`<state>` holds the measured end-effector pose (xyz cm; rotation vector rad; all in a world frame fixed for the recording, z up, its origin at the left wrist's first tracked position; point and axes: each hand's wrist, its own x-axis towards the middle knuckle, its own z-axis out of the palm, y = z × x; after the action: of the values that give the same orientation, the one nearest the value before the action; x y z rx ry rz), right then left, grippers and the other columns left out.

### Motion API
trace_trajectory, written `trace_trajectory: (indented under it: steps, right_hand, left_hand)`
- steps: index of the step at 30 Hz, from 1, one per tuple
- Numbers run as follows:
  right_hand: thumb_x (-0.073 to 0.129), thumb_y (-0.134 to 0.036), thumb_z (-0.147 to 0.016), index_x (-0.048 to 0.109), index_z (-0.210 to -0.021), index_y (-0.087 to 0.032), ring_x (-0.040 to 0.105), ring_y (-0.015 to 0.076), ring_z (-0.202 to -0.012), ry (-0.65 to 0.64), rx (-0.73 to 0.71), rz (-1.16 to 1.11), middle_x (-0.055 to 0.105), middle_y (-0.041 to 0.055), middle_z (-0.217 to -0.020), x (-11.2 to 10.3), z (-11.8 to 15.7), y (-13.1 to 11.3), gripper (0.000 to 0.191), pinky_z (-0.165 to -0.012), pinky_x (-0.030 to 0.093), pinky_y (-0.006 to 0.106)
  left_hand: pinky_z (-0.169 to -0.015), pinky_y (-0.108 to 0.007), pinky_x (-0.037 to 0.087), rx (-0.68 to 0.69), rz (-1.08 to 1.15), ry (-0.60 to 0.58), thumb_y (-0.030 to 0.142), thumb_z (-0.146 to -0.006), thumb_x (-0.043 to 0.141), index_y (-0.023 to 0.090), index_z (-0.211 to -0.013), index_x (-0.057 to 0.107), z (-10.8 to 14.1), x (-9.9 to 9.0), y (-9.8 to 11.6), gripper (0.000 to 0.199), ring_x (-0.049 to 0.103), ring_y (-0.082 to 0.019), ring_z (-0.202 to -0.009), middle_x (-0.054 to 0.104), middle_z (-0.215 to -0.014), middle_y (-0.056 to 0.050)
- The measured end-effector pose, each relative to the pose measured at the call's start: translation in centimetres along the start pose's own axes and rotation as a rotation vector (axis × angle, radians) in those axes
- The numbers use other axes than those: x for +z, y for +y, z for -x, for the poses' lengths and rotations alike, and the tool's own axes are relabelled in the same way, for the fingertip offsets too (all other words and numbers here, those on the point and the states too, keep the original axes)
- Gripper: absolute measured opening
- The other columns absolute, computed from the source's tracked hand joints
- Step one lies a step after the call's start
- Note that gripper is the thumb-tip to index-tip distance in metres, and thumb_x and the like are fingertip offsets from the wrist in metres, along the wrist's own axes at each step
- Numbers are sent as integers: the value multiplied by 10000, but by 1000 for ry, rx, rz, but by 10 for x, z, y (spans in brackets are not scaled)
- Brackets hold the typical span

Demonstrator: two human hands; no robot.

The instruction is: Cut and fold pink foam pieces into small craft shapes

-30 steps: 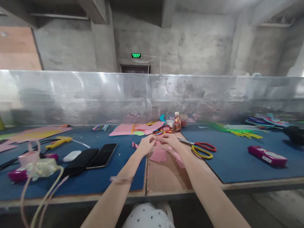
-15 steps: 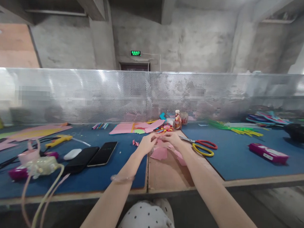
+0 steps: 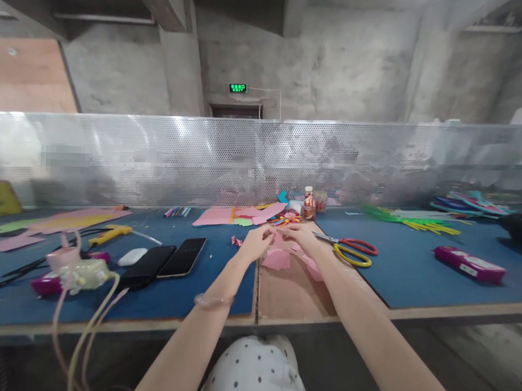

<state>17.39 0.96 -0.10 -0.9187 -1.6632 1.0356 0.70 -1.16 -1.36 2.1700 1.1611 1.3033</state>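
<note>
My left hand (image 3: 256, 241) and my right hand (image 3: 303, 238) meet over the wooden strip in the middle of the table. Both have closed fingers on a small piece of pink paper (image 3: 278, 236), partly hidden by the fingers. Below them lie pink paper scraps (image 3: 277, 259) on the bare wood (image 3: 291, 296). Just right of my right hand, scissors (image 3: 352, 251) with red and yellow handles lie with their blades pointing toward it. Small folded pink bits (image 3: 236, 241) rest left of my left hand.
Phone (image 3: 184, 258), black case (image 3: 149, 266), power strip (image 3: 85, 274) and yellow glue gun (image 3: 110, 235) lie left. Behind are pink sheets (image 3: 217, 215), markers (image 3: 177, 212) and a bottle (image 3: 309, 203). Right are a purple box (image 3: 469, 264) and green and yellow sticks (image 3: 431, 225).
The view has shifted slightly, so the scene sits a little further right and higher. Both hands remain together at the pink paper, with little finger movement.
</note>
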Motion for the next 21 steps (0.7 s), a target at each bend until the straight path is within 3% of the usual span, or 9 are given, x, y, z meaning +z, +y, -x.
trace_trajectory:
  steps: [7, 18, 21]
  right_hand:
    - [684, -371, -595, 700, -808, -142, 561, 147, -705, -18, -15, -3, 654, 54, -749, -2, -3, 2, 313, -705, 440, 297]
    - [676, -439, -596, 659, -695, -136, 543, 137, -650, 5, 14, -137, 609, 53, -719, -1, -8, 15, 319, -609, 423, 271]
    - [678, -447, -586, 635, -673, -138, 481, 99, -563, 33, 9, -142, 542, 9, -617, -1, -10, 17, 324, -537, 379, 240]
  left_hand:
    - [-645, -229, 443, -7, -31, -12, 199, -768, 455, 174, -784, 562, 1, -1, 0, 112, 585, -125, -644, 621, -692, 2]
    - [-651, -240, 467, -15, 1, -25, 209, -767, 463, 172, -791, 558, 1, 0, -2, 104, 599, -125, -616, 634, -695, -7]
    - [-646, -241, 474, -25, 32, -30, 220, -764, 471, 171, -798, 562, 0, 1, -3, 109, 605, -126, -613, 638, -691, -6]
